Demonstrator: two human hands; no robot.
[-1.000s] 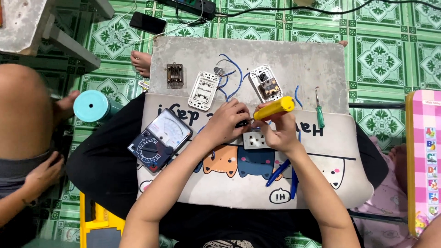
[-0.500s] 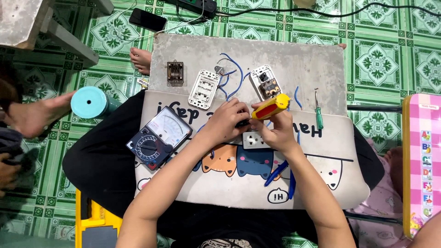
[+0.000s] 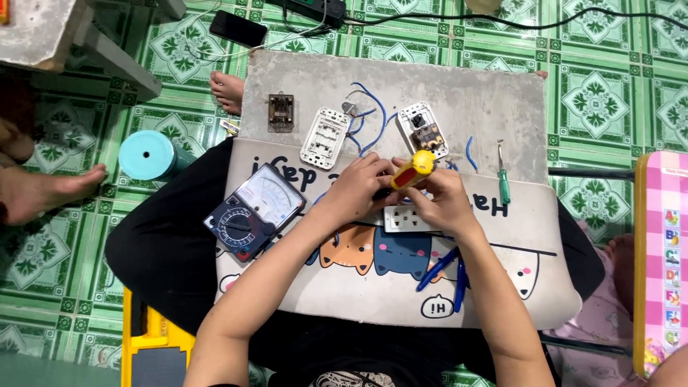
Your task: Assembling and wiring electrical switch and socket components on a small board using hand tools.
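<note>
My right hand [image 3: 443,198] grips a yellow-handled screwdriver [image 3: 413,170] with a red band, its tip hidden between my hands. My left hand [image 3: 360,188] pinches a small dark part beside that tip. Just below both hands a white socket plate [image 3: 401,219] lies on a cushion [image 3: 502,287] printed with cartoon cats. Beyond my hands, on a grey board [image 3: 473,93], sit a white switch plate [image 3: 325,137], a second white switch module [image 3: 423,129] with blue wires [image 3: 374,118], and a small brown module [image 3: 281,112].
An analog multimeter [image 3: 255,212] lies left of my left forearm. A green screwdriver [image 3: 503,175] and blue-handled pliers [image 3: 448,266] lie to the right. A teal stool [image 3: 148,155], another person's feet [image 3: 43,190], a phone [image 3: 239,29], a pink board [image 3: 663,258] and a yellow box [image 3: 154,344] surround the cushion.
The screwdriver handle has tilted and dropped closer to my hands. The person at the left has pulled back, so only their feet show now.
</note>
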